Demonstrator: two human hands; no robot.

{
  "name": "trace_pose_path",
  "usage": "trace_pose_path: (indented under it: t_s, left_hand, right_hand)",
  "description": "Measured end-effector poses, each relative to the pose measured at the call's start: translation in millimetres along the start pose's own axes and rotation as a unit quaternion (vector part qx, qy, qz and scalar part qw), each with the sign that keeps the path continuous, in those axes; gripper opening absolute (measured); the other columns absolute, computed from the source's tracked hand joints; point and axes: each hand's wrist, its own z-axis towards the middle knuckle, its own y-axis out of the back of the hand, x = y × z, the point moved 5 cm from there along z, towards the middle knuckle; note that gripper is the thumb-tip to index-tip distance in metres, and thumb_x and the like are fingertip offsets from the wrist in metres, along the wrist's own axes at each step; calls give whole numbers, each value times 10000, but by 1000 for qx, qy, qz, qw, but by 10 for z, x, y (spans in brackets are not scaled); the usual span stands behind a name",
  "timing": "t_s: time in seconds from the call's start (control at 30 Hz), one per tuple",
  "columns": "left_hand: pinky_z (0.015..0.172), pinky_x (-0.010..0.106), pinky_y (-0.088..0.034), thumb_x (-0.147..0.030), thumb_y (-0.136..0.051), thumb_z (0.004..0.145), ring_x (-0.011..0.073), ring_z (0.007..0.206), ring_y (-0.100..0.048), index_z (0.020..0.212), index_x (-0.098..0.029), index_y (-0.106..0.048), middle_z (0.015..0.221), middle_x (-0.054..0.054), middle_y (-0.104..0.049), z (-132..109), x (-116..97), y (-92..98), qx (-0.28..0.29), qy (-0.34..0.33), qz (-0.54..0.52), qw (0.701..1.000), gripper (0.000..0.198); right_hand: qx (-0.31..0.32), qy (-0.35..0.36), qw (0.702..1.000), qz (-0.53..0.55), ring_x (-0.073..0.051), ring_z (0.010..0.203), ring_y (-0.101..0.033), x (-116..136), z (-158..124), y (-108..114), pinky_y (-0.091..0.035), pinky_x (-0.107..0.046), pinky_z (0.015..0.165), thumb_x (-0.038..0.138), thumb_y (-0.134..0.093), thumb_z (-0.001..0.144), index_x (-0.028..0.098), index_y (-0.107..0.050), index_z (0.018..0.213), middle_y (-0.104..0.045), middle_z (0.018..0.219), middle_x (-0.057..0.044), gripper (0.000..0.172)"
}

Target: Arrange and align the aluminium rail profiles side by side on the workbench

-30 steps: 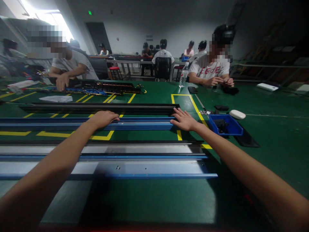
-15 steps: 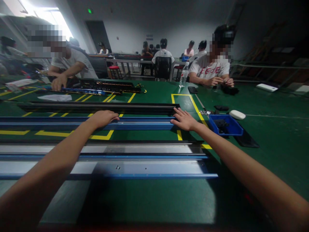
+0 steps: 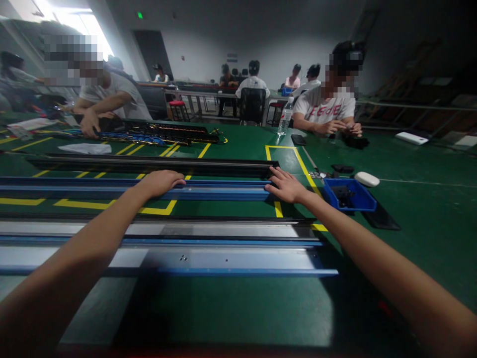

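Observation:
My left hand [image 3: 161, 183] lies over a long blue metal profile [image 3: 223, 191], its fingers together and curled over the profile. At the profile's right end, my right hand [image 3: 286, 186] has its fingers spread, with thumb and fingertips touching the end. Its upper fingertips also reach the end of a black metal profile [image 3: 208, 167], which lies parallel just beyond. Closer to me lie a black-edged silver profile [image 3: 219, 229] and a wide silver profile with blue edges [image 3: 253, 258], with small holes in its face.
A blue bin [image 3: 350, 195] of small black parts stands on the green table [image 3: 238, 313], right of my right hand. Beyond are a water bottle [image 3: 285, 117], a phone [image 3: 298, 139] and dark strips with wires [image 3: 167, 133]. Two co-workers [image 3: 112, 99] sit opposite, hands busy.
My hands hold the same places on the profile. The view has shifted very slightly. The left co-worker's hand has moved a little over the wired strips.

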Motion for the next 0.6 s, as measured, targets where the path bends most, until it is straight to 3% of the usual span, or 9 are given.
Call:
trace_pose_path:
  t_s: [0.27,0.6]
  left_hand:
    - [897,325,-525,-466,-319,1066,282,1181,-694,1165,-219,-723,1248,104,-763,-11,-37,48,13,12,16,1000,484]
    - [935,395,-528,-573,-316,995,338,1149,-710,1069,-192,-725,1168,145,-773,-15,26,-18,-36,51,-13,998,564]
  right_hand:
    - [2,-1,1000,2,-379,1628,-192,11,1,11,-265,-586,1290,679,-325,1071,156,-685,1308,-202,1769,-113,678]
    - [-30,1,999,-17,-381,1607,-269,57,-18,45,-296,-543,1288,628,-364,1078,97,-731,1234,-307,1730,-173,664]
